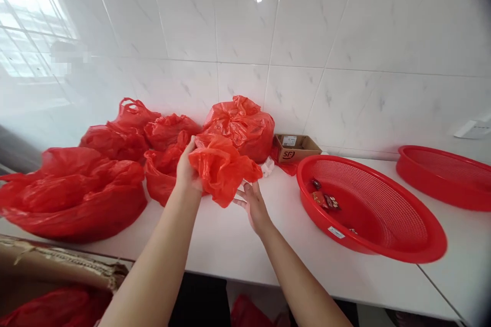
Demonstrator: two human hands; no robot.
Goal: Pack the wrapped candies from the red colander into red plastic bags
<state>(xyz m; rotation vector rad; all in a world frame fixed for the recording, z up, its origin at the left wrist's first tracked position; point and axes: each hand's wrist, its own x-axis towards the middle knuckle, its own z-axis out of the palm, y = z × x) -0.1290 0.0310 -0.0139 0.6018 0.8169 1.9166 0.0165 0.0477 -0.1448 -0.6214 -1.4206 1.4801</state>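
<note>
A crumpled red plastic bag (222, 166) is held up over the white table in my left hand (187, 168), whose fingers are mostly hidden behind the thin plastic. My right hand (255, 207) is just under the bag's lower right end, its fingers apart and the tips close to or touching the plastic. Behind the bag stands a large, full red plastic bag (245, 127) against the tiled wall. To the right, a red plastic basket (356, 245) with perforated sides contains several small wrapped packets (326, 200).
Several filled red bags (76, 199) crowd the table's left side. A small cardboard box (299, 152) and crumpled white tissue (267, 167) lie near the wall. Another red basket (441, 184) stands far right. An opened carton (57, 265) with red plastic inside is at lower left.
</note>
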